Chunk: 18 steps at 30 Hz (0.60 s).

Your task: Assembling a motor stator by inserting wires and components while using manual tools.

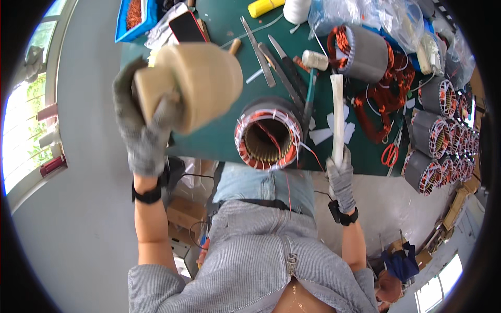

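Observation:
My left hand (141, 117), in a grey glove, grips the narrow end of a large beige stepped cylinder (211, 78), raised over the table's left side. A white stick (338, 112) points away from me, its near end closed in my gloved right hand (341, 180) at the table's front edge. Between the hands a motor stator (272, 103) lies with its open bore toward me. White lacing binds its copper-coloured end windings, and thin red wires hang from it past the edge. The beige cylinder is apart from the stator.
Behind the stator lie long pointed blades (258, 52) and a white-headed mallet (315, 60). Another stator (368, 55), loose copper coils (376, 112) and red-handled scissors (390, 155) are to the right. Several finished stators (428, 128) are stacked beyond. A phone (186, 27) and blue bin (122, 32) sit far left.

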### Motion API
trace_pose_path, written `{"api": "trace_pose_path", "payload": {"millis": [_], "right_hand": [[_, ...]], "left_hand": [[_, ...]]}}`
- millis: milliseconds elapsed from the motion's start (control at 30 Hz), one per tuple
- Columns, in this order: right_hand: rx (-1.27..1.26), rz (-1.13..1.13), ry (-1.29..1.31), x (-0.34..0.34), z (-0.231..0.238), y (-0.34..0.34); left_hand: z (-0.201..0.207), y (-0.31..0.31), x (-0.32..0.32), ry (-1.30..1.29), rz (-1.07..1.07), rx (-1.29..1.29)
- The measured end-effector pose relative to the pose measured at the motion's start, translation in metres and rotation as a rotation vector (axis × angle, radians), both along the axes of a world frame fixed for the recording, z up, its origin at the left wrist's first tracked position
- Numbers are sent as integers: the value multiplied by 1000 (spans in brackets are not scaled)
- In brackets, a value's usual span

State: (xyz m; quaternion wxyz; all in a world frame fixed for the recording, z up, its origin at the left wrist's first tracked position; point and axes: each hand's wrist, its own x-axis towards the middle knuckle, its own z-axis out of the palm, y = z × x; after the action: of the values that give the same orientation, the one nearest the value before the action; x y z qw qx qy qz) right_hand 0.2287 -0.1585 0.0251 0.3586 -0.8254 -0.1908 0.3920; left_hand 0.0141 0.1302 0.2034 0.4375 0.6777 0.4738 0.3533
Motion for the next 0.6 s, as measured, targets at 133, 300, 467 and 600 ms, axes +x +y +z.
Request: {"api": "trace_pose_path", "payload": {"millis": [133,300,467,600], "right_hand": [[68,127,0,0,16,44],[210,341,-140,17,10,121],[145,426,-143,32,-28,171],[283,443,-80,27,-44,197]], "left_hand": [[-62,115,38,551,-193,526],[-116,189,100,743,-271,400],[-156,207,130,878,-279,416],[-167,212,109,737,-322,437]]}}
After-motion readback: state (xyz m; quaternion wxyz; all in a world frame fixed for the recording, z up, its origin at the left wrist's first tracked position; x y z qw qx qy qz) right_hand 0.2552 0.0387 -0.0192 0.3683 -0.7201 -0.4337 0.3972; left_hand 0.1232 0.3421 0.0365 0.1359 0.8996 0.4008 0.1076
